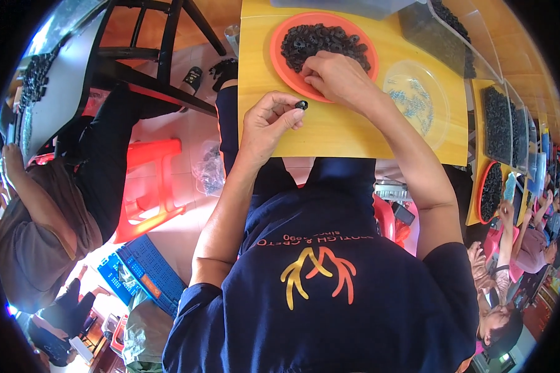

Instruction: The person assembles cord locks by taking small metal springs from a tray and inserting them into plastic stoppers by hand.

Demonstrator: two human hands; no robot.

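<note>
Between the thumb and fingertips of my left hand (pixel 269 124) is a small round black part (pixel 301 105), held just over the yellow tabletop (pixel 330 137). My right hand (pixel 342 79) reaches into a round red-orange tray (pixel 279 65) heaped with small black parts (pixel 320 40). Its fingers bend down at the near edge of the heap, and their tips are hidden, so what they pinch does not show. To the right of that wrist stands a clear round dish (pixel 442 93) with many tiny silvery pieces (pixel 414 102) in it.
Clear bins of black parts (pixel 499 124) line the right side, near another red tray (pixel 491 193). A red stool (pixel 152 186) and a blue plastic crate (pixel 146 270) stand on the floor at left. Other people sit at both sides.
</note>
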